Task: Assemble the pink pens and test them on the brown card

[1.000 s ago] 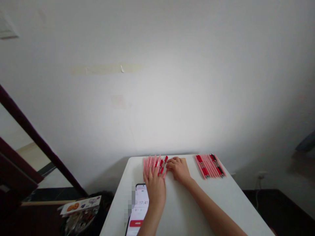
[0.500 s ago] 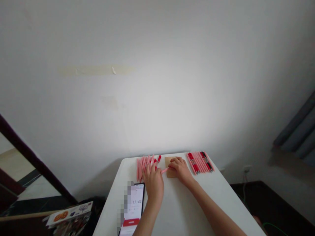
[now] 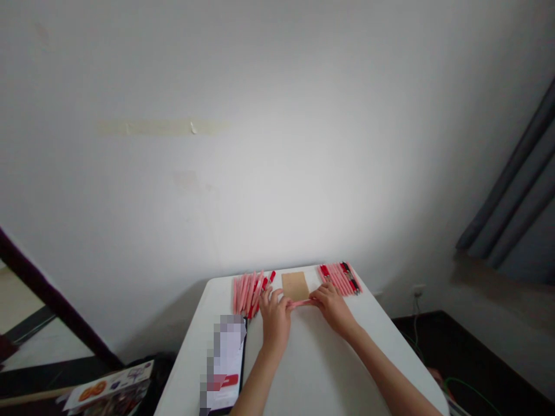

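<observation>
Between my two hands a pink pen (image 3: 302,303) lies sideways, just on the near side of a tan square pad (image 3: 295,285). The fingers of my left hand (image 3: 276,315) pinch its left end. My right hand (image 3: 333,304) grips the other end. Left of my left hand is a loose pile of pink pens (image 3: 245,293) with a few red ones (image 3: 264,284) among them. Beyond my right hand, a neat row of pink pens (image 3: 340,277) lies side by side, with red and black pens in it.
A white table (image 3: 303,364) carries everything and stands against a grey wall (image 3: 281,173). A phone (image 3: 229,370) lies at its left front. On the floor at left is a box (image 3: 110,387). A dark curtain (image 3: 515,214) hangs at right.
Both hands have shifted toward me off the tan pad, uncovering most of it. The pen, earlier partly covered by my right hand, now stretches visibly between both hands. The view has turned slightly right.
</observation>
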{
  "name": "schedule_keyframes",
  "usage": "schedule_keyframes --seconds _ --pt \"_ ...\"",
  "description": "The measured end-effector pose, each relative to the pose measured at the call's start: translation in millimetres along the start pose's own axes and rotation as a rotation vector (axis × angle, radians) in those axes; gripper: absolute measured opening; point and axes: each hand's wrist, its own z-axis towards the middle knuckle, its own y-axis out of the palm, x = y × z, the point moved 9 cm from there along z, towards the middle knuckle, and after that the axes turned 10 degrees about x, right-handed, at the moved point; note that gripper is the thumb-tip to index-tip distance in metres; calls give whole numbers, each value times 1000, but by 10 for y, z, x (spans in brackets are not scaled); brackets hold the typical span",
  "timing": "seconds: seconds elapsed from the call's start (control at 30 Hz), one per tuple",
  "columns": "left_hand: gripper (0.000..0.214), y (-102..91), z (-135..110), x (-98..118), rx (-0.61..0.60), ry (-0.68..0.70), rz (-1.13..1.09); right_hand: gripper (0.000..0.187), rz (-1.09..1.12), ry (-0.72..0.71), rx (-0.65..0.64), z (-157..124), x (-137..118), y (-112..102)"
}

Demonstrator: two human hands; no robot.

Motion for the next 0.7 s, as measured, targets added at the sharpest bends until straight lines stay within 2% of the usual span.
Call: schedule_keyframes --seconds 0.27,0.43,0.7 --pt "13 53 -109 -48 12 21 -37 18 -5 34 29 -186 80 115" --pt "12 43 -112 -62 16 28 -54 18 7 57 106 -240 73 68" --pt "10 40 -111 -105 47 27 -35 18 59 60 135 -254 63 9"
